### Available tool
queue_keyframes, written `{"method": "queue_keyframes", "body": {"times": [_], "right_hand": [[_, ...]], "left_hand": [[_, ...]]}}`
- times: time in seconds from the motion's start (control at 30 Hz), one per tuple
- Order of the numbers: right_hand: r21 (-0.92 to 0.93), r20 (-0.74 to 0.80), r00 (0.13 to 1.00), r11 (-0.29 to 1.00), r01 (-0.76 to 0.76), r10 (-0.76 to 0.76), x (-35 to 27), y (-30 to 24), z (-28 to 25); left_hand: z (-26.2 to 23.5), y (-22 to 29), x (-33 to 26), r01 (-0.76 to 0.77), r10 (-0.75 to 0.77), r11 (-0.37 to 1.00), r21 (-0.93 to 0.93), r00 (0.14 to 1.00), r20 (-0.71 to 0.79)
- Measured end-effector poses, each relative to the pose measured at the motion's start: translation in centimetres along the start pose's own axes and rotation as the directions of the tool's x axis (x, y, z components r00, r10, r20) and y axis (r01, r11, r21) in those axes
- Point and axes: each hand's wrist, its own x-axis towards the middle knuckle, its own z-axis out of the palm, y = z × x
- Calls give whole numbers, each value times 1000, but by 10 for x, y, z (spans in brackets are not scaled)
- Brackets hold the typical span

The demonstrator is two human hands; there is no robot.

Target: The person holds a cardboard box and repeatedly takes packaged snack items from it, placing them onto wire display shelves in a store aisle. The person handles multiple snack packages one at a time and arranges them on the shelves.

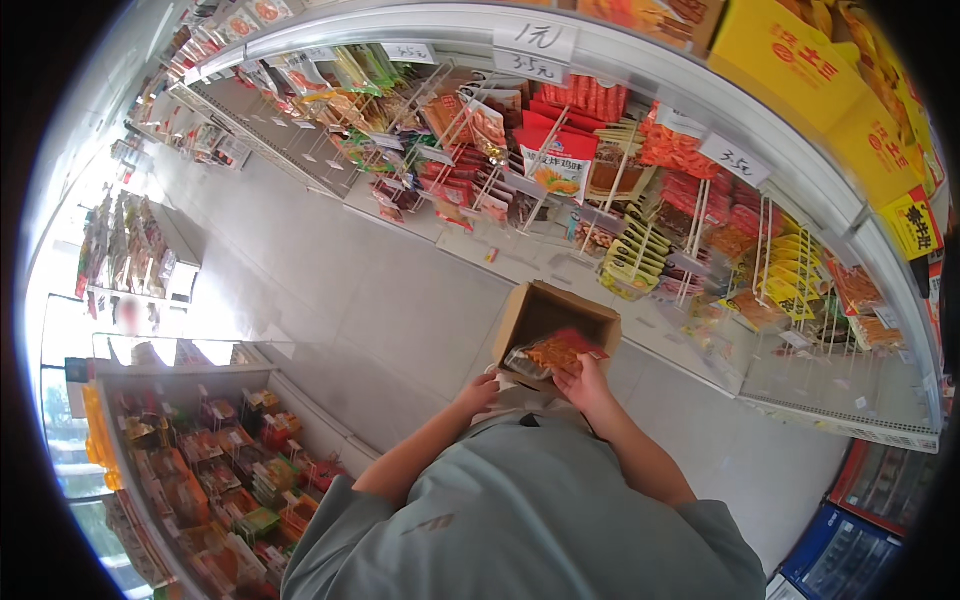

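An open brown cardboard box (512, 318) stands in front of my body, tilted a little, with snack packets inside. My right hand (583, 386) is over its near right side, fingers closed on a clear snack packet (553, 352) with orange-brown contents and a red end. Part of that packet overlaps another silvery one (522, 362) lower in the box. At the near left corner of the box, my left hand (479, 393) has its fingers bent against the edge, gripping it. My fingertips there are partly hidden.
A shelf rack with hooks holding red snack packets (558, 158) and yellow packets (795, 268) curves along the far side. Yellow cartons (790, 70) stand on its top at the right. A low display case (270, 375) of snacks is at the left, with grey floor tiles (400, 310) between.
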Motion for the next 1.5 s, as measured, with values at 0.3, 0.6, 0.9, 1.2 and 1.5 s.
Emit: {"method": "queue_keyframes", "body": {"times": [0.3, 0.6, 0.9, 1.2, 1.5], "right_hand": [[-293, -189, 980, 956, 5, -63, 116, 49, 28], [-522, -218, 975, 849, -77, -46, 177, 53, -14], [-543, 9, 944, 791, 282, -330, 59, -4, -9], [-450, -153, 691, 672, 587, -706, -37, -232, -102], [-688, -191, 670, 585, 430, -718, 12, -386, -103]], "left_hand": [[-163, -178, 23, -53, 152, 942, 332, 948, -280], [-227, -195, -26, 145, 128, 780, 609, 916, -381], [-174, -166, 55, 47, 118, 668, 743, 979, -168], [-24, -111, 122, -162, 213, 859, 486, 976, -52], [51, -122, 55, -105, 248, 827, 552, 950, -192]]}}
